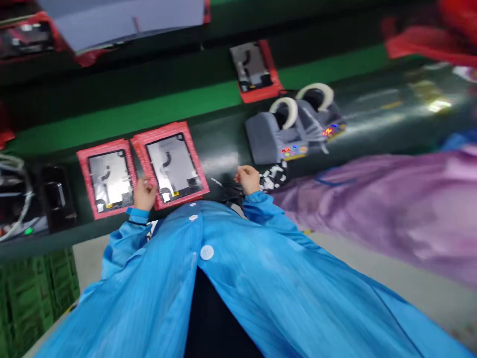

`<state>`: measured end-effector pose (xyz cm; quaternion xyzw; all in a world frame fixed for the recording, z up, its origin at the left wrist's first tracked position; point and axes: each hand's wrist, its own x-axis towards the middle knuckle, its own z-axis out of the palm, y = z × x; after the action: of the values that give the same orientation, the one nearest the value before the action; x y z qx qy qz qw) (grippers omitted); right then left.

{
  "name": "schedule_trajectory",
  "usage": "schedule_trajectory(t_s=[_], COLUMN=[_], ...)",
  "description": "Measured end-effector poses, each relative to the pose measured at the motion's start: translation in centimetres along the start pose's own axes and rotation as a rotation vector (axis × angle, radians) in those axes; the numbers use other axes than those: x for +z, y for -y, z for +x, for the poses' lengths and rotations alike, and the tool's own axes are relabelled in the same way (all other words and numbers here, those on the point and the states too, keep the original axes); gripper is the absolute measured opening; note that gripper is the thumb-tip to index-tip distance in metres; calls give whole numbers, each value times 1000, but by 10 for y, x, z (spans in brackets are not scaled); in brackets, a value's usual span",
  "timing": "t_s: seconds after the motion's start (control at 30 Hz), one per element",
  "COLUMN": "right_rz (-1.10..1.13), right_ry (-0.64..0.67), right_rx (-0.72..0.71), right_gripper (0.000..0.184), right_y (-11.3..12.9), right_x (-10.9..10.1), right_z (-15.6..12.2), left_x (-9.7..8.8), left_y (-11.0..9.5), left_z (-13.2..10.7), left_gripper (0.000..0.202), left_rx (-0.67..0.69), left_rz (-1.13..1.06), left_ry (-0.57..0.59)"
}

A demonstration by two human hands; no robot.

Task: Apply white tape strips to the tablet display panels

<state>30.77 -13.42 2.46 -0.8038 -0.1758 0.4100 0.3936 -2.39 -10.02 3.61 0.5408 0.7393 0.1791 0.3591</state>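
My left hand (pixel 144 195) is at the gap between two flat display panels in red wrap, its fingers curled inward; whether anything is pinched in them is too blurred to tell. To its left lies one silver-backed panel (pixel 114 174) with a black border. Just right of it lies a second such panel (pixel 178 171), on a stack of red sheets. My right hand (pixel 248 179) is above the bench's front edge, below the tape dispensers, with its fingers closed together. Anything small inside that grip cannot be made out.
Two grey tape dispensers (pixel 263 139) with cream rolls and lit displays stand at right. Black-and-white scraps (pixel 275 176) lie under them. Another panel (pixel 251 64) rests behind. A co-worker's purple sleeve (pixel 372 204) reaches in from the right. Black devices and cables (pixel 55 191) sit left.
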Motion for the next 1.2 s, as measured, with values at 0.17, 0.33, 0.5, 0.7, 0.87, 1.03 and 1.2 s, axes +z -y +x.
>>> schedule_trajectory(t_s=[0.17, 0.33, 0.5, 0.7, 0.87, 1.03, 1.2], right_rz=[403, 302, 70, -165, -421, -816, -931], right_ry=[-414, -494, -681, -86, 483, 568, 535], right_rx=[147, 148, -16, -420, -535, -585, -609], right_gripper=[24, 24, 25, 24, 12, 20, 23], right_y=[-11, 0, 1, 17, 64, 82, 79], right_x=[-72, -86, -80, -6, 111, 169, 174], right_z=[31, 55, 35, -3, -13, -20, -25], left_x=[-22, -28, -7, 13, 17, 19, 22], left_y=[-9, -23, -24, -9, -2, -2, -3], left_z=[18, 58, 87, 97, 94, 93, 88], left_gripper=[24, 26, 28, 30, 32, 33, 37], left_rx=[117, 502, 782, 824, 804, 821, 793], left_rz=[251, 282, 260, 277, 290, 306, 321], left_ry=[-35, -89, 47, 303, 346, 344, 329])
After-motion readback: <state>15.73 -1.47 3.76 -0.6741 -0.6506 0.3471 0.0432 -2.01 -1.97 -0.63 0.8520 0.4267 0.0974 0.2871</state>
